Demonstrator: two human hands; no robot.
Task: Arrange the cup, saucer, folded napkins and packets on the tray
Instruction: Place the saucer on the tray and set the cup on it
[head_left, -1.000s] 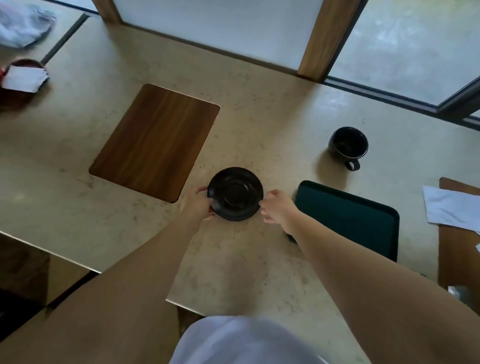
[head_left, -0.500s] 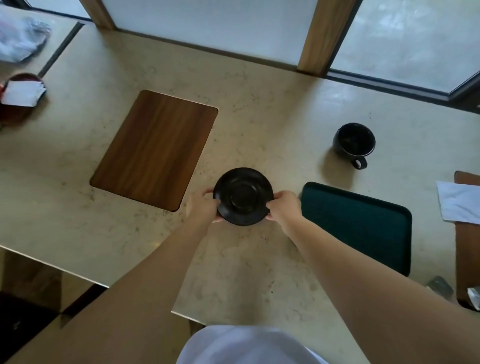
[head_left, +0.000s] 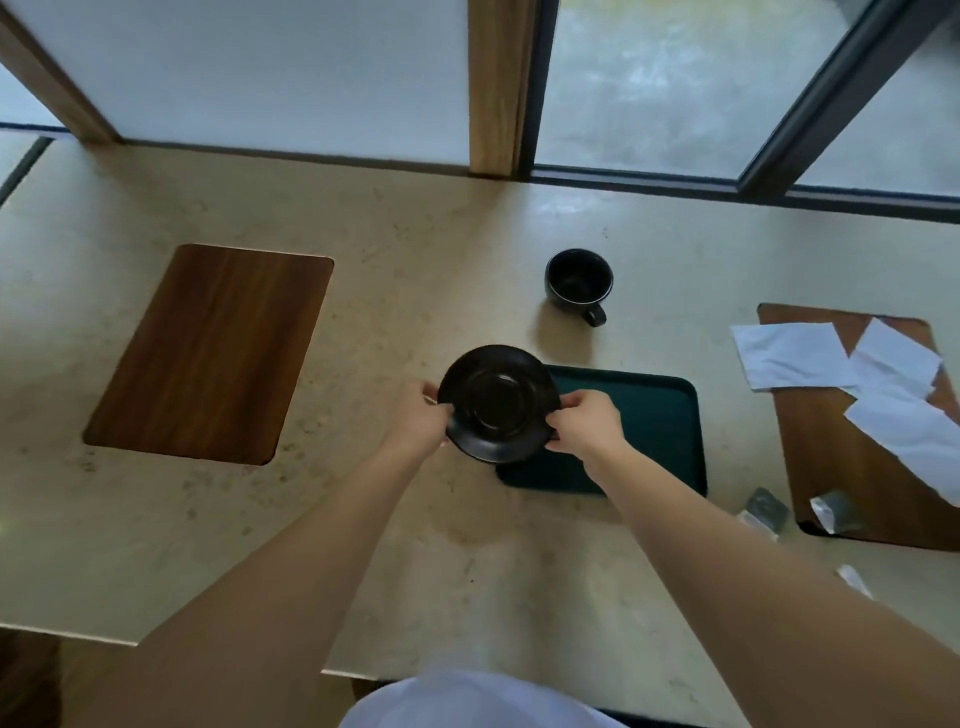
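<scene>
Both hands, left (head_left: 418, 418) and right (head_left: 587, 423), pinch inward, arms extended.

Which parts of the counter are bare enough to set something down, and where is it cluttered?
Bare: the counter between the left wooden inlay and the cup, and the near strip under the forearms. The tray is free right of the saucer. Crowded: the right inlay, under napkins and packets.

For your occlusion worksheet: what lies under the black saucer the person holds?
Under the saucer, held by both hands, show the beige table and the green tray's left corner. The patch directly beneath is covered.
</scene>
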